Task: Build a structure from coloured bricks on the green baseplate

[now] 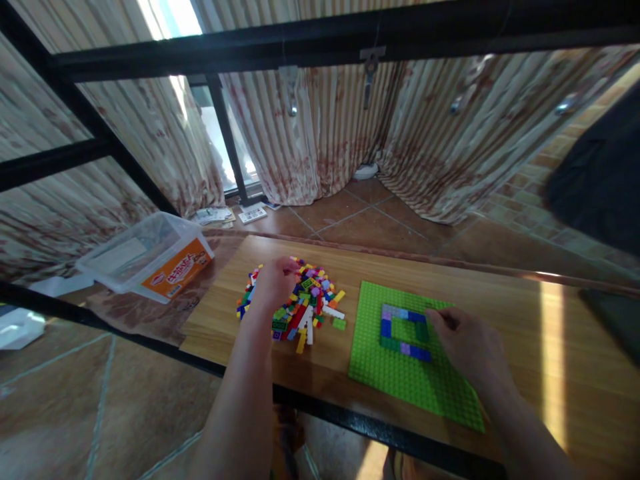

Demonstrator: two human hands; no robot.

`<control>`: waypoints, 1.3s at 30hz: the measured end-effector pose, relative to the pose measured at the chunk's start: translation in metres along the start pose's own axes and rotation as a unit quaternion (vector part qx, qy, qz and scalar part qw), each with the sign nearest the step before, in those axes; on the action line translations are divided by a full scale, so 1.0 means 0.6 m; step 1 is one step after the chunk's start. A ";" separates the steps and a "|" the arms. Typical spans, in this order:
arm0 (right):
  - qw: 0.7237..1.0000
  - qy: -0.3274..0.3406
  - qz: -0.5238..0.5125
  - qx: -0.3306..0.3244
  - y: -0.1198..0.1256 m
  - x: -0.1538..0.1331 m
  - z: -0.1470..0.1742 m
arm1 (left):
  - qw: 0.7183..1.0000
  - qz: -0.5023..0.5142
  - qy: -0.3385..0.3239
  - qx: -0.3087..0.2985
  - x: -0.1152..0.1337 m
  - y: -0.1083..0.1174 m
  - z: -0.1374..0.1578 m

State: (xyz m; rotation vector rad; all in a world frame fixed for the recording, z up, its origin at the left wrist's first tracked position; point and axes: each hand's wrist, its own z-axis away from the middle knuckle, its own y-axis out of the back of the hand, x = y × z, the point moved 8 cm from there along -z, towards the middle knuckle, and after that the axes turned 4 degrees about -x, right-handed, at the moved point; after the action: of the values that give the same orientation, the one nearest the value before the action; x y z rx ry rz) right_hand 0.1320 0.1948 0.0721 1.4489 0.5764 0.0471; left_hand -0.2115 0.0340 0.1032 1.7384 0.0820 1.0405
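A green studded baseplate (370, 370) lies on the wooden table, with a rectangular outline of blue, purple and green toy building bricks (406, 350) on it. At the outline's far right corner, the fingertips of my right hand (463, 343) pinch a brick that they mostly cover. My left hand (275, 283) is over a heap of loose bricks in many colours (313, 300), to the left of the baseplate. Its fingers are curled together, and whatever lies between them is hidden.
A clear plastic tub (145, 250) with an orange label stands beyond the table's left end. A dark flat object (613, 323) lies at the right edge. Black metal bars (320, 40) cross in front of striped curtains (310, 133). Papers (253, 213) lie on the tiled floor.
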 end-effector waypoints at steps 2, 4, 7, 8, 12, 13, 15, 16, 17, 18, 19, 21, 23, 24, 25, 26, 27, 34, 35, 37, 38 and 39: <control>1.000 0.001 -0.003 -0.011 -0.004 -0.002 0.000 | 0.999 -0.021 -0.001 -0.026 -0.005 -0.002 0.002; 1.000 0.002 -0.002 -0.024 -0.008 -0.004 0.000 | 0.998 -0.050 -0.005 -0.042 -0.006 -0.005 0.006; 1.000 0.000 -0.004 -0.030 -0.011 -0.006 0.001 | 0.995 -0.086 -0.012 -0.044 -0.002 -0.007 0.010; 1.000 -0.002 -0.007 -0.030 -0.012 -0.006 0.001 | 0.994 -0.094 -0.018 -0.046 0.001 -0.009 0.011; 0.999 -0.003 -0.008 -0.031 -0.012 -0.007 0.000 | 0.989 -0.118 -0.054 -0.065 0.020 -0.012 0.015; 1.000 -0.001 -0.006 -0.030 -0.011 -0.007 0.000 | 0.987 -0.128 -0.066 -0.072 0.026 -0.012 0.017; 1.000 0.001 -0.004 -0.027 -0.011 -0.008 0.000 | 0.980 -0.154 -0.094 -0.088 0.041 -0.014 0.021; 1.000 0.001 -0.004 -0.028 -0.011 -0.007 0.000 | 0.976 -0.168 -0.103 -0.095 0.047 -0.016 0.023; 1.000 -0.001 -0.003 -0.028 -0.012 -0.007 0.000 | 0.972 -0.182 -0.107 -0.101 0.052 -0.018 0.025; 1.000 -0.001 -0.003 -0.030 -0.013 -0.006 0.000 | 0.970 -0.194 -0.107 -0.104 0.055 -0.019 0.026; 0.999 -0.001 -0.002 -0.032 -0.014 -0.006 0.000 | 0.968 -0.204 -0.106 -0.105 0.058 -0.021 0.027; 0.999 0.004 -0.001 -0.032 -0.015 -0.006 0.000 | 0.966 -0.212 -0.102 -0.105 0.061 -0.024 0.027; 1.000 0.009 -0.002 -0.027 -0.015 -0.006 0.000 | 0.967 -0.210 -0.099 -0.102 0.063 -0.024 0.027; 1.000 0.012 -0.002 -0.021 -0.013 -0.007 0.001 | 0.969 -0.205 -0.096 -0.099 0.062 -0.023 0.026; 1.000 0.015 -0.004 -0.014 -0.011 -0.009 0.001 | 0.972 -0.197 -0.090 -0.093 0.060 -0.020 0.025; 1.000 0.017 -0.008 -0.007 -0.009 -0.010 0.002 | 0.976 -0.184 -0.081 -0.087 0.057 -0.016 0.024; 1.000 0.019 -0.016 0.001 -0.005 -0.013 0.003 | 0.981 -0.161 -0.070 -0.078 0.053 -0.011 0.022; 0.981 0.044 -0.172 0.074 0.026 -0.045 0.016 | 0.946 0.240 -0.127 -0.176 0.094 -0.029 0.037; 0.974 0.059 -0.205 0.073 0.027 -0.054 0.019 | 0.931 0.280 -0.125 -0.198 0.105 -0.039 0.043; 0.957 0.097 -0.268 0.057 0.024 -0.075 0.027 | 0.905 0.341 -0.112 -0.229 0.127 -0.063 0.054; 0.948 0.112 -0.295 0.048 0.022 -0.086 0.031 | 0.891 0.369 -0.103 -0.244 0.139 -0.076 0.060; 0.939 0.125 -0.319 0.039 0.020 -0.095 0.035 | 0.876 0.396 -0.095 -0.260 0.150 -0.090 0.067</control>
State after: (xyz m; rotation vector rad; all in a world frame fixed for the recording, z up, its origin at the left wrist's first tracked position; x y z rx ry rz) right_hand 0.0945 0.1560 0.1030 1.2791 1.2476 -0.3111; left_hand -0.1065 0.0742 0.1114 1.3513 -1.0268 1.2929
